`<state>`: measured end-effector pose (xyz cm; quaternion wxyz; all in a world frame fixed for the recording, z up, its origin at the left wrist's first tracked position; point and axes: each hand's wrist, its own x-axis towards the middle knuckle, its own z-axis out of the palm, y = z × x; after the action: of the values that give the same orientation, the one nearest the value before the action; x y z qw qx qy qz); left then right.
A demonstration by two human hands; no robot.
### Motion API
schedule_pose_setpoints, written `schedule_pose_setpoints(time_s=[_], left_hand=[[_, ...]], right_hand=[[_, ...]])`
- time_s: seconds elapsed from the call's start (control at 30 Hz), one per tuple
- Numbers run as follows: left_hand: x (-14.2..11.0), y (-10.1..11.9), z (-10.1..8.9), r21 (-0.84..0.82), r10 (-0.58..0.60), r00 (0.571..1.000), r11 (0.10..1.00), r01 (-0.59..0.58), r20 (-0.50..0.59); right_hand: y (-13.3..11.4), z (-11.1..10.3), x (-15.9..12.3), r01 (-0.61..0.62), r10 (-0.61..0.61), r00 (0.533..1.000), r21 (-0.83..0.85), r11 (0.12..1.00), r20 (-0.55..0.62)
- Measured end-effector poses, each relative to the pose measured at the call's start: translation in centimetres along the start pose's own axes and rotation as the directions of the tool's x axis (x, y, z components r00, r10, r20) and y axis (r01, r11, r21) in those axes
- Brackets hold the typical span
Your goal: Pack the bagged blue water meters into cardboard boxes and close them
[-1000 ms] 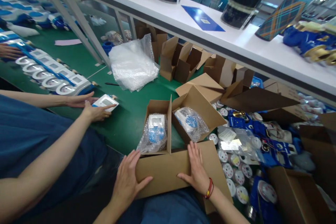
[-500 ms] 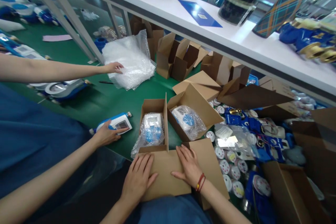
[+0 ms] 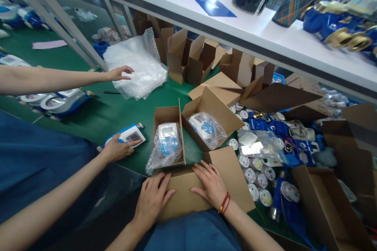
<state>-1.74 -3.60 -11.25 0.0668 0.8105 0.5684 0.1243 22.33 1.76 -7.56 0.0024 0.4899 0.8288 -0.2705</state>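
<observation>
My left hand (image 3: 153, 198) and my right hand (image 3: 210, 184) both lie flat, fingers spread, on top of a brown cardboard box (image 3: 235, 182) at the table's near edge, above my lap. Just beyond it stand two open cartons (image 3: 165, 115) (image 3: 216, 108), each holding a blue-and-white meter wrapped in bubble film (image 3: 165, 143) (image 3: 206, 127). A red bracelet circles my right wrist.
A person on my left holds a white-and-blue meter (image 3: 128, 136) with one hand (image 3: 116, 149) and reaches the other hand (image 3: 118, 73) onto a pile of bubble wrap (image 3: 141, 60). Folded empty cartons (image 3: 191, 57) stand behind. Meters and parts (image 3: 265, 153) fill the right side. A white shelf (image 3: 206, 19) overhangs.
My hands have drawn closer together on the box top. The person's far hand left the meter and reached to the bubble wrap, while their near hand pulled the meter toward the table edge.
</observation>
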Motion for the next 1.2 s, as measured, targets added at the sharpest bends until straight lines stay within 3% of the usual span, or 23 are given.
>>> schedule_pose_setpoints(time_s=[0.17,0.3,0.43,0.47,0.53,0.6,0.63,0.67,0.73,0.8,0.87,0.9,0.97,1.07,1.13,1.2], left_hand=[[0.3,-0.3,0.6,0.031,0.053,0.998,0.998,-0.054,0.034],[0.7,-0.7,1.4,0.046,0.135,0.987,0.989,-0.139,0.090],[0.6,-0.7,1.5,0.025,0.145,0.983,0.989,-0.149,0.113],[0.7,-0.5,1.1,0.003,0.142,0.987,0.990,-0.143,0.081],[1.4,0.0,0.0,-0.034,0.062,0.994,0.997,-0.065,-0.090],[3.0,0.5,-1.2,-0.021,-0.112,0.953,0.994,0.110,-0.281],[4.1,0.5,-1.8,0.003,-0.175,0.938,0.983,0.185,-0.301],[5.4,0.4,-2.2,0.037,-0.196,0.950,0.977,0.211,-0.242],[7.6,-0.7,-2.9,0.064,-0.092,0.994,0.994,0.089,0.050],[8.9,-2.9,-3.5,-0.045,0.138,0.944,0.990,-0.130,0.300],[9.1,-5.8,-4.2,-0.145,0.300,0.893,0.953,-0.265,0.337],[8.9,-7.3,-4.7,-0.164,0.333,0.889,0.942,-0.294,0.315],[8.3,-9.9,-6.1,-0.149,0.315,0.906,0.947,-0.283,0.281],[7.7,-12.0,-8.7,-0.078,0.125,0.956,0.991,-0.108,0.267],[7.8,-12.7,-9.6,-0.089,0.014,0.948,0.996,0.015,0.318],[8.2,-13.5,-9.1,-0.150,-0.019,0.898,0.984,0.094,0.440]], right_hand=[[0.4,1.0,-0.2,-0.014,0.015,0.999,-0.024,1.000,0.040],[0.3,2.3,-0.2,-0.019,0.020,1.000,-0.105,0.994,0.008],[0.4,3.3,-0.3,-0.025,0.025,1.000,-0.103,0.994,-0.003],[0.5,3.5,-0.4,-0.034,0.032,0.999,-0.087,0.996,-0.026],[0.9,3.7,-0.3,-0.084,0.080,0.989,-0.026,0.996,-0.122],[1.5,3.5,0.4,-0.157,0.177,0.952,0.098,0.983,-0.248],[1.7,3.0,1.2,-0.173,0.221,0.928,0.178,0.969,-0.300],[1.9,2.3,2.3,-0.162,0.248,0.907,0.261,0.952,-0.341],[2.2,0.1,5.6,-0.074,0.255,0.881,0.415,0.907,-0.399],[2.0,-2.8,10.1,0.048,0.216,0.873,0.519,0.854,-0.437],[1.5,-5.6,15.3,0.115,0.164,0.891,0.560,0.821,-0.424],[1.2,-6.8,17.9,0.117,0.136,0.912,0.564,0.818,-0.386],[0.6,-8.4,22.4,0.090,0.059,0.968,0.558,0.825,-0.244],[0.2,-9.0,26.2,0.072,-0.061,0.997,0.541,0.838,-0.038],[0.5,-9.1,26.3,0.079,-0.119,0.992,0.533,0.842,0.041],[1.2,-9.3,24.8,0.099,-0.165,0.983,0.533,0.840,0.077]])
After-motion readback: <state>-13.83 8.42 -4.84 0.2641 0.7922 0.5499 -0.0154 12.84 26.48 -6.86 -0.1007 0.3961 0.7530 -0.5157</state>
